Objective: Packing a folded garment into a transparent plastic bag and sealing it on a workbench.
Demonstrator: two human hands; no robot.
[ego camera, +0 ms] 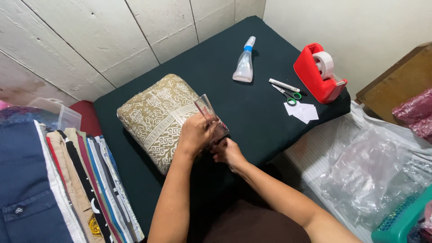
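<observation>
Just below the middle of the frame, both hands meet on the open end of a clear plastic bag (210,118) that wraps a folded beige patterned cloth (157,114). The left hand (194,135) is curled closed over the bag's flap from above, pinning it against the cloth so the film stays taut. The right hand (228,152) pinches the lower edge of the same flap from below; its fingertips are tucked under, so how tight the pinch is I can only guess.

The packed cloth lies on the dark green tabletop (252,108), left of centre. In the upper right, a red tape dispenser (317,72), green-handled scissors (288,95), a white pen (284,85), paper slips (302,111) and a small squeeze bottle (245,60) sit within arm's reach. Folded clothes (81,180) fill the lower left.
</observation>
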